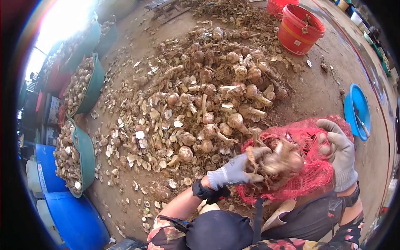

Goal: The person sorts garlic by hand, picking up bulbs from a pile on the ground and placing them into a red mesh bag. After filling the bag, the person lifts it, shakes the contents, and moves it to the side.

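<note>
Filling red plastic-mesh sack (pixel 310 179): closed grip of left hand (pixel 233 171) on dry brown bulbs (pixel 278 163), pinched sack rim with right hand (pixel 341 156).

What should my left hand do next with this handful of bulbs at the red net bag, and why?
Probably push the left hand a little deeper into the red mesh bag and let go of the bulbs. The right hand holds the bag's rim up and open, and the fingers grip the bulbs right at its mouth, so they seem ready to drop in.
</note>
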The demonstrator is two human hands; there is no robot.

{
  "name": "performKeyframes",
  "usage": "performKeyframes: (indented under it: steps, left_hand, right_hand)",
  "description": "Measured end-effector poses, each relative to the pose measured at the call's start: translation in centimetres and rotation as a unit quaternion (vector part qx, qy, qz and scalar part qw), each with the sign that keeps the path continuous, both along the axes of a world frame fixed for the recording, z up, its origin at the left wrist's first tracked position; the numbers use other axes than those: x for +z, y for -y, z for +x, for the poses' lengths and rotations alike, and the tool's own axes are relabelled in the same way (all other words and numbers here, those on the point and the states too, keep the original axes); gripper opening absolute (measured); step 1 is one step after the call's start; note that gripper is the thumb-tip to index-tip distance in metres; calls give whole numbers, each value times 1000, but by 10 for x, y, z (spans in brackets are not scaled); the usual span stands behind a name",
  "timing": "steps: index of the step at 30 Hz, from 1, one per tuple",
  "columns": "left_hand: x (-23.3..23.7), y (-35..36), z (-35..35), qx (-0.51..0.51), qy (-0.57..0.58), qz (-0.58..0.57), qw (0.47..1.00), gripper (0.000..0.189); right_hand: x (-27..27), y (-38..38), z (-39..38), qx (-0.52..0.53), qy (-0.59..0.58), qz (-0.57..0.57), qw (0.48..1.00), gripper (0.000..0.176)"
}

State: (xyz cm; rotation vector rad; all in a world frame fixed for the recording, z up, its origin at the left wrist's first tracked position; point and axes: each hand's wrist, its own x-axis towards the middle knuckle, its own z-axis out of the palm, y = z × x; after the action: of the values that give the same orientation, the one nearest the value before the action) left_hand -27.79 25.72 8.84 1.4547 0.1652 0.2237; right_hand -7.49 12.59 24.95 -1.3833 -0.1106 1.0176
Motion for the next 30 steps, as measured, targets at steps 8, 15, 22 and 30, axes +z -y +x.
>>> performKeyframes:
  steps: [8, 15, 22, 30]
  left_hand:
    - [-41, -149, 13, 339, -393, 482, 706, 50]
    - [-93, -180, -11, 272, -403, 559, 672, 50]
    - [-141, -174, -84, 477, -152, 246, 830, 8]
    - [-91, -147, -112, 617, -85, -205, 755, 33]
  right_hand:
    - [5, 15, 11, -6, -3, 61, 998, 33]
    - [6, 12, 8, -32, 18, 14, 999, 34]
    - [5, 23, 17, 6, -26, 57, 998, 33]
    - [3, 19, 15, -19, -17, 41, 999, 34]
